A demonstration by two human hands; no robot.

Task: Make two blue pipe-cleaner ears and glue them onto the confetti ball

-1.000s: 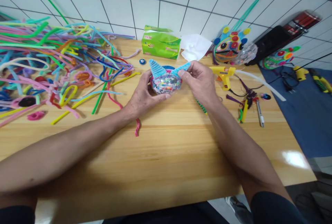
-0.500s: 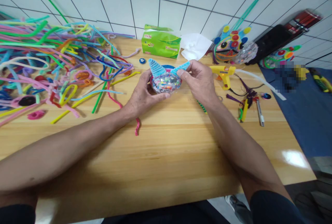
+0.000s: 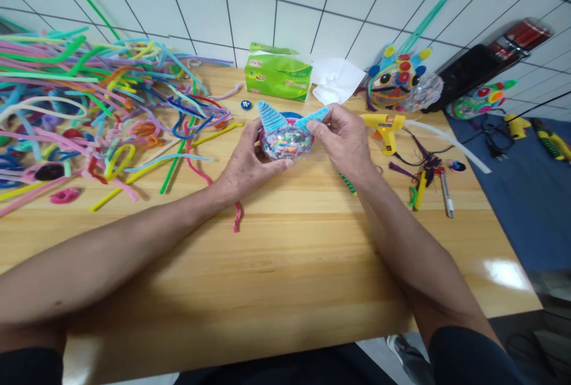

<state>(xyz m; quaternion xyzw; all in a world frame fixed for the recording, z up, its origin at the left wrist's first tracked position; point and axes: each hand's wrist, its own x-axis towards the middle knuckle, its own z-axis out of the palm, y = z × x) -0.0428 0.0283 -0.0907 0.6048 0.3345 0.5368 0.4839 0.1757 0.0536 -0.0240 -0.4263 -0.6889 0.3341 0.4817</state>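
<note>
Just above the middle of the table, my left hand (image 3: 252,162) is wrapped round a clear, rounded ornament (image 3: 288,142) filled with colourful bits. Two light-blue ribbed ear shapes stick up from its top: a left ear (image 3: 270,116) and a right ear (image 3: 312,118). My right hand (image 3: 343,138) pinches the right ear between thumb and fingers, against the ornament. A yellow glue gun (image 3: 384,129) lies just right of that hand. The ornament's underside and my left fingertips behind it are hidden.
Many coloured pipe cleaners (image 3: 89,93) are heaped at the left. Behind the ornament stand a green tissue pack (image 3: 279,75) and a white tissue (image 3: 336,78). A decorated figure (image 3: 395,84), a dark red-topped flask (image 3: 495,55) and a utility knife (image 3: 447,194) are at the right. A blue button (image 3: 245,105) lies nearby.
Almost nothing differs. Both hands keep the same hold on the ornament and its right ear, and the view has shifted very slightly.
</note>
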